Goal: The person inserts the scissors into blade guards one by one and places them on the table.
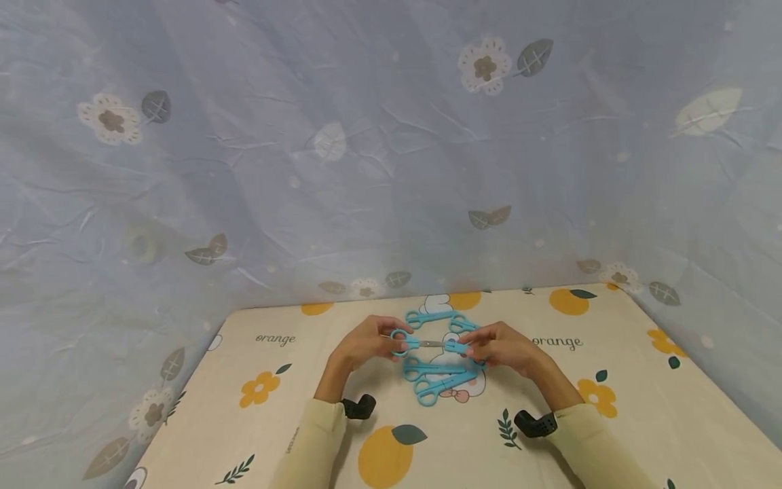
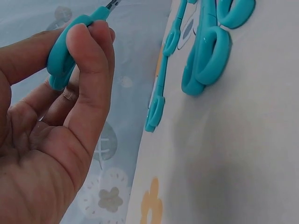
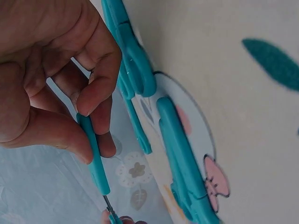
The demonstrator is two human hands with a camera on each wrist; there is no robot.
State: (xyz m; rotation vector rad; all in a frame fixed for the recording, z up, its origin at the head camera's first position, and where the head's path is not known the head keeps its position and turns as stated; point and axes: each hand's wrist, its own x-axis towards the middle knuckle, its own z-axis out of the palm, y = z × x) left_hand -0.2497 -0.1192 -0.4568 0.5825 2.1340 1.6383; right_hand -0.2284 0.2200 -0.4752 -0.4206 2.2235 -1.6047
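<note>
My left hand [image 1: 370, 339] pinches the light-blue handle of a pair of scissors [image 1: 413, 343] between thumb and fingers, above the cloth. In the left wrist view the scissors' handle loop [image 2: 60, 53] shows within that hand. From the right, my right hand [image 1: 502, 346] pinches a light-blue blade cover [image 3: 96, 158]. A stretch of bare metal blade [image 1: 431, 344] shows between handle and cover, and the blade's tip end is hidden at the cover's mouth. Below and around the hands lie several more light-blue scissors [image 1: 434, 369] with covered blades.
A cream cloth with orange and flower prints [image 1: 275, 435] covers the table. Scissors [image 1: 430, 316] lie beyond the hands, and another pair [image 1: 427, 392] lies slanted on the near side. A pale patterned curtain [image 1: 366, 170] hangs behind the table.
</note>
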